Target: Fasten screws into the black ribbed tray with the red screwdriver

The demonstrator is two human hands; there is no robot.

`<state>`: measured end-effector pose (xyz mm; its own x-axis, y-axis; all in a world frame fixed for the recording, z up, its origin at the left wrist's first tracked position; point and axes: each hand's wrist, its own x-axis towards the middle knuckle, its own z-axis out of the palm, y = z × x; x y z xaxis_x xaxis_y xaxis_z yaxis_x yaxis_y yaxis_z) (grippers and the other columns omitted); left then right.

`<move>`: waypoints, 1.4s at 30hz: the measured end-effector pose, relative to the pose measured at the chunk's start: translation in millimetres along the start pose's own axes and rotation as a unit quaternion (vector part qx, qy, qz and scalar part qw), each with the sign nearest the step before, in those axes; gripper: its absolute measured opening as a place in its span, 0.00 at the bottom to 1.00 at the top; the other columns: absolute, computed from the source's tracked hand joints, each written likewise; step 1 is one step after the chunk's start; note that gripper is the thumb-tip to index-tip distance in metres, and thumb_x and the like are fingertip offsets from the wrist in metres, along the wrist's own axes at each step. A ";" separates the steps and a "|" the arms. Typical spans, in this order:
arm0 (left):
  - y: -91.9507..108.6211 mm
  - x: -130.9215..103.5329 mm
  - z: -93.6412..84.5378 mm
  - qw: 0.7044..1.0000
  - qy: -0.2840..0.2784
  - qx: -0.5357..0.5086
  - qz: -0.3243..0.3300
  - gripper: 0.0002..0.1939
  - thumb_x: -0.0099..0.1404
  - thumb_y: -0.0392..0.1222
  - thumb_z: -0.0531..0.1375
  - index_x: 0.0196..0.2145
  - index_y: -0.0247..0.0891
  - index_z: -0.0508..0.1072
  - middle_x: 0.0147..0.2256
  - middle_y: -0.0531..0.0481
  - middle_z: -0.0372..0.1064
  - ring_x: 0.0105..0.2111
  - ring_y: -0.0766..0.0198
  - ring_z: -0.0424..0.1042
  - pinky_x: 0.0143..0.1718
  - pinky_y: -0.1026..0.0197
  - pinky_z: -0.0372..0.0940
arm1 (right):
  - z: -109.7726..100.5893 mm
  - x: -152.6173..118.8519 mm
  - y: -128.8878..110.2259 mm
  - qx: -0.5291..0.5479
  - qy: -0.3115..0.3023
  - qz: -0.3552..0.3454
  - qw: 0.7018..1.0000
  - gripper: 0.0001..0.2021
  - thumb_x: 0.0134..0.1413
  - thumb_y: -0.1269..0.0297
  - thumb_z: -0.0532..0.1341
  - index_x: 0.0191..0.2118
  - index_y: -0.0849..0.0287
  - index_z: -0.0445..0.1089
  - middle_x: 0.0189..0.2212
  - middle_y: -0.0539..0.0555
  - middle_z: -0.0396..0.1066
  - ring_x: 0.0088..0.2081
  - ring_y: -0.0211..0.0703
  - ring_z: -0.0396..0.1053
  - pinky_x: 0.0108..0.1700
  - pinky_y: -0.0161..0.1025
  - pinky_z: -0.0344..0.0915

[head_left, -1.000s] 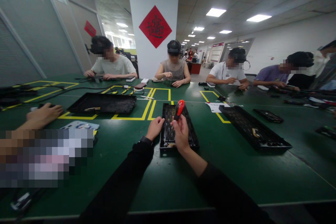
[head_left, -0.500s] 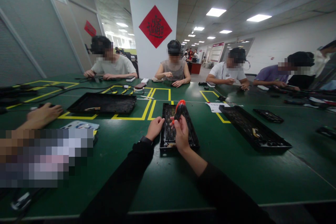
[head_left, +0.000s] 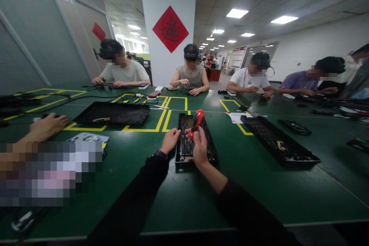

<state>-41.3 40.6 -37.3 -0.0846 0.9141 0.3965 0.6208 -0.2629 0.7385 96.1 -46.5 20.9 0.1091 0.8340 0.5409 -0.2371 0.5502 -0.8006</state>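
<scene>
The left hand [head_left: 170,141] is gripping a black rectangular plastic tray [head_left: 213,150], presumably steadying it while the right hand [head_left: 200,148] is clasping a red-and-black bulb-handled tool [head_left: 198,119] above.

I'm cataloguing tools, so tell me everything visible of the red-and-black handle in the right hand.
The red-and-black handle is thick and rounded, glossy like plastic: red on top and along the right, black on the left, red again low down. It stands steeply, top leaning right, over the black tray. The right hand grips it, partly covering its lower part; any shaft is unclear.
</scene>
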 end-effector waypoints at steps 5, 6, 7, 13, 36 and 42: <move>0.2 0.5 -0.7 1.000 0.002 -0.005 0.015 0.18 0.62 0.49 0.48 0.19 0.37 0.56 0.19 0.57 0.55 0.23 0.70 0.55 0.25 0.65 0.46 | 0.0 0.9 3.8 -0.020 0.016 -0.005 1.000 0.18 0.55 0.60 0.56 0.51 0.56 0.62 0.38 0.53 0.68 0.36 0.39 0.66 0.40 0.37 0.64; 0.0 0.6 -0.7 1.000 0.002 -0.005 0.016 0.18 0.62 0.50 0.48 0.19 0.37 0.56 0.19 0.57 0.55 0.23 0.70 0.55 0.25 0.65 0.47 | -0.4 1.0 4.2 -0.029 0.015 -0.007 0.999 0.18 0.55 0.60 0.56 0.51 0.56 0.63 0.39 0.53 0.68 0.37 0.39 0.67 0.42 0.38 0.64; -0.2 0.6 -0.5 1.000 0.002 -0.006 0.016 0.18 0.62 0.50 0.48 0.19 0.37 0.56 0.19 0.56 0.56 0.23 0.70 0.55 0.25 0.65 0.47 | -0.9 1.2 4.4 -0.035 0.014 -0.008 0.999 0.18 0.55 0.59 0.56 0.52 0.56 0.63 0.40 0.54 0.68 0.38 0.40 0.67 0.43 0.39 0.64; -2.2 0.7 1.2 1.000 0.003 -0.004 0.011 0.19 0.62 0.50 0.48 0.19 0.37 0.57 0.20 0.56 0.57 0.23 0.69 0.56 0.25 0.65 0.47 | -1.5 1.1 5.2 -0.025 0.039 -0.001 0.999 0.20 0.58 0.57 0.52 0.53 0.60 0.62 0.45 0.58 0.70 0.42 0.44 0.68 0.44 0.42 0.65; -4.6 1.7 2.6 1.000 0.004 -0.001 0.014 0.19 0.63 0.51 0.48 0.19 0.37 0.56 0.19 0.57 0.55 0.23 0.70 0.55 0.25 0.65 0.46 | -0.7 2.8 8.3 0.039 0.007 0.018 0.999 0.17 0.58 0.62 0.53 0.52 0.58 0.61 0.41 0.55 0.70 0.29 0.35 0.67 0.37 0.37 0.65; -4.0 2.1 2.6 1.000 0.002 -0.001 0.016 0.19 0.63 0.50 0.48 0.19 0.37 0.56 0.19 0.57 0.54 0.22 0.70 0.55 0.24 0.65 0.46 | -0.3 2.7 8.8 0.058 0.020 0.017 0.998 0.18 0.57 0.62 0.54 0.54 0.56 0.59 0.42 0.56 0.69 0.29 0.34 0.66 0.37 0.37 0.65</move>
<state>-42.0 44.4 -40.9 -0.0669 0.9039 0.4225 0.6222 -0.2932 0.7259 94.6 -39.4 15.2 0.1372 0.8546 0.5009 -0.3510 0.5148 -0.7822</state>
